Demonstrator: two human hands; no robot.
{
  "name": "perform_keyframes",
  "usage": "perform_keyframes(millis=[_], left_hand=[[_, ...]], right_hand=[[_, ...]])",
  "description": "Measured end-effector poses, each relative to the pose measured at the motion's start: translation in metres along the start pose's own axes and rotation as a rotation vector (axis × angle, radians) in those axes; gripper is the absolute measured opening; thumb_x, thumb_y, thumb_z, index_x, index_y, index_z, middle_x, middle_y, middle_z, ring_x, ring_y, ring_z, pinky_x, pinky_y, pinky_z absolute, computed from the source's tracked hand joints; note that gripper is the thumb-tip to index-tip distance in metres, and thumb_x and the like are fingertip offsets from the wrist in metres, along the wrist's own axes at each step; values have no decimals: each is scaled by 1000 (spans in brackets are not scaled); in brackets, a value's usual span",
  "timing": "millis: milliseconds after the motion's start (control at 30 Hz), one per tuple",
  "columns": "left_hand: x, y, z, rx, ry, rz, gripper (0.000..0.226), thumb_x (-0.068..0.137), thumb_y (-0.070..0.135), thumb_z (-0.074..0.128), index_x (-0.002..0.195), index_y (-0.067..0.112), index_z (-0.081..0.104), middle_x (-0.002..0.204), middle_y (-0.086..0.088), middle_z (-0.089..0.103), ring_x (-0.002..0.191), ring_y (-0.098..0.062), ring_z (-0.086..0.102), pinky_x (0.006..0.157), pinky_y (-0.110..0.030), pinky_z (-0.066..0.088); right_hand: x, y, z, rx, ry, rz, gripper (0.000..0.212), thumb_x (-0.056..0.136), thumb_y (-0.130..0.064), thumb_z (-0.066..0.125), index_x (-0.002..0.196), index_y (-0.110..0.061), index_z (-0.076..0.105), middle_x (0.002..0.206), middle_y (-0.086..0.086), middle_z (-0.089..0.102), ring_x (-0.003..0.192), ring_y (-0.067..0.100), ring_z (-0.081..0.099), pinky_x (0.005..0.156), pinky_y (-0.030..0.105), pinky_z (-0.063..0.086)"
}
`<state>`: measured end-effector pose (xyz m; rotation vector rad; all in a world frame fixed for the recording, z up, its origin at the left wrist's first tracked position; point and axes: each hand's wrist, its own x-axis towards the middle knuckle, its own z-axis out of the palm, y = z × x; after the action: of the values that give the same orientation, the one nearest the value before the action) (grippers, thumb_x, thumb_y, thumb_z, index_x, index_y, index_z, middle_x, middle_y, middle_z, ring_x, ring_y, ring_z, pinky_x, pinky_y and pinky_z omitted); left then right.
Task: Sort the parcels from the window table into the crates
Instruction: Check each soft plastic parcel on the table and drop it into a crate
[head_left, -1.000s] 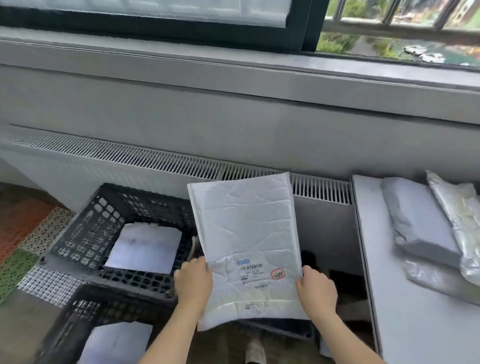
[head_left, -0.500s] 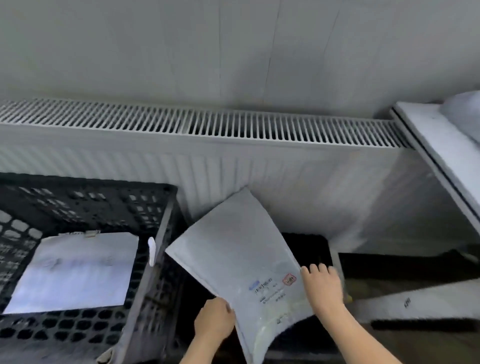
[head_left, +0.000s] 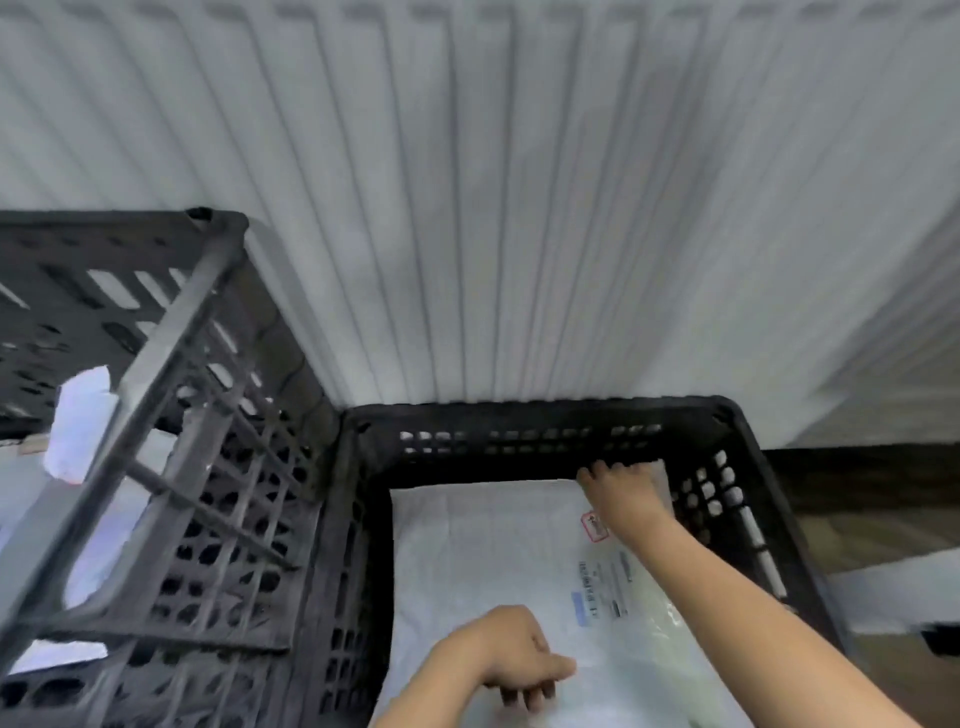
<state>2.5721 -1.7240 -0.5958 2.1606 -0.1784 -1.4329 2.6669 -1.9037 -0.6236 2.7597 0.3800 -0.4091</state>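
parcel (head_left: 498, 561) now lies flat inside right crate (head_left: 545, 410), no longer tilted above it. left hand (head_left: 511, 657) and right hand (head_left: 626, 493) press it, fingers curled, grasp unclear. placing step; next, let go, fetch another.

You are looking down at a white ribbed radiator (head_left: 519, 208) that fills the upper half of your view, lit evenly and softly. To its lower right, a dark strip of floor (head_left: 857, 483) shows, with a pale surface just below it.
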Motion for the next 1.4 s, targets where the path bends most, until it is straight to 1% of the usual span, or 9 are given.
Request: perform_keyframes(millis=[67, 167, 233, 333, 433, 567, 800, 1100, 1400], left_hand=[[13, -11, -6, -11, 46, -44, 31, 91, 41, 57, 88, 13, 69, 93, -6, 72, 51, -4, 57, 64, -20, 47], [28, -34, -18, 182, 165, -96, 43, 93, 42, 56, 127, 16, 54, 132, -6, 56, 110, -18, 59, 90, -25, 43], [39, -51, -23, 403, 188, -121, 62, 93, 44, 54, 145, 15, 36, 147, -7, 39, 130, -25, 43, 103, -30, 38], [58, -74, -22, 647, 171, -179, 90, 86, 52, 60, 153, 20, 9, 158, -11, 11, 143, -32, 18, 113, -42, 27], [80, -91, -17, 838, 102, -169, 115, 78, 59, 66, 151, 23, -16, 158, -13, -19, 146, -38, -6, 116, -52, 8], [116, -107, -6, 1005, 81, -126, 132, 70, 62, 72, 145, 23, -30, 152, -16, -32, 142, -42, -19, 114, -57, -4], [156, -135, 10, 1025, 107, -223, 138, 69, 58, 75, 139, 24, -38, 145, -18, -43, 138, -44, -28, 112, -63, 0], [148, -131, 2, 1030, 63, -271, 136, 70, 49, 79, 142, 26, -35, 149, -19, -36, 143, -41, -15, 112, -61, 13], [146, -136, 1, 1079, 101, -289, 130, 74, 52, 73, 142, 25, -35, 149, -21, -35, 145, -36, -15, 113, -61, 8]], right_hand=[[8, -8, 16, 64, -16, 53, 57, 89, -17, 60, 140, -6, 37, 133, 15, 47, 109, 29, 58, 72, 32, 47], [10, -19, 36, 124, 17, 21, 67, 85, -16, 66, 143, -4, 35, 143, 25, 38, 109, 33, 58, 78, 35, 54], [3, -20, 58, 144, -205, -61, 65, 95, -22, 53, 150, -14, 20, 154, 16, 23, 131, 33, 40, 105, 40, 38], [-14, -18, 80, 187, -511, -96, 97, 82, -50, 66, 153, -31, 3, 161, 3, -7, 146, 36, 5, 113, 60, 12], [-26, -14, 103, 202, -718, -97, 125, 68, -57, 77, 149, -39, -17, 156, 2, -29, 145, 36, -17, 109, 70, 7], [-24, -25, 135, 213, -767, -182, 134, 66, -45, 83, 145, -41, -25, 150, 3, -40, 142, 35, -26, 106, 74, 10], [-15, -72, 174, 111, -694, -216, 134, 71, -56, 75, 126, -35, -45, 124, 19, -57, 117, 49, -43, 106, 73, 4], [-8, -33, 162, 48, -515, -143, 134, 72, -60, 72, 129, -27, -44, 148, 13, -40, 141, 41, -23, 110, 65, -1], [0, -17, 167, 5, -599, -133, 137, 70, -49, 80, 145, -19, -32, 150, 19, -35, 144, 38, -19, 118, 49, -1]])
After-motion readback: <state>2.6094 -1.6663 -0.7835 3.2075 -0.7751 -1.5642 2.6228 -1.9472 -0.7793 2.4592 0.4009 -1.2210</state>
